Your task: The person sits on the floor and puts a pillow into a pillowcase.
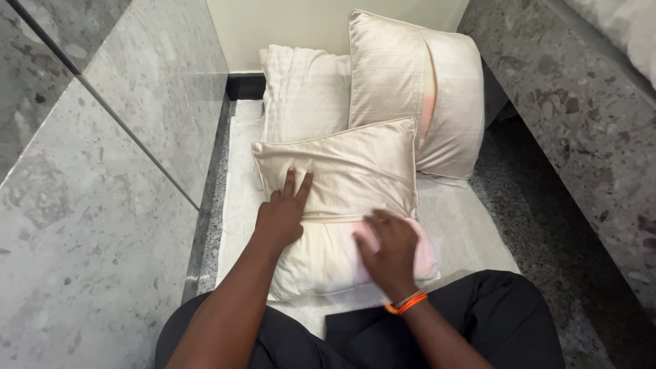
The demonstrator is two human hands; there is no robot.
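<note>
The left hand (283, 212) is lying flat in the centre of the frame, fingers spread and extended, pressing on the lower edge of a beige satin cover (338, 167) and gripping nothing. The right hand (389, 249) is resting just right of it, fingers curled loosely down onto the pale inner pillow (321, 263) where that is protruding from the open end of the cover; whether those fingers are pinching fabric cannot be told, as the fingertips are blurred. An orange thread band (406, 303) is sitting on the right wrist. The pillow in hand is lying at mid-frame on a white sheet (465, 229), roughly half sleeved, its uncovered part nearest the person's dark-trousered knees (492, 314). Behind it, toward the top of the frame, a plain white pillow (304, 92) is leaning against the cream wall (287, 27), and a second beige-covered pillow (417, 89), also partly sleeved, is standing to the upper right, touching both. Grey speckled stone panels (102, 205) are closing in the left side, and a similar stone surface (581, 116) is running down the right. Judged risks: the slippery satin is likely to slide under a flat palm, letting the cover bunch or ride askew; the filling may wad at the opening; and any firm push may topple the leaning pillows behind.
</note>
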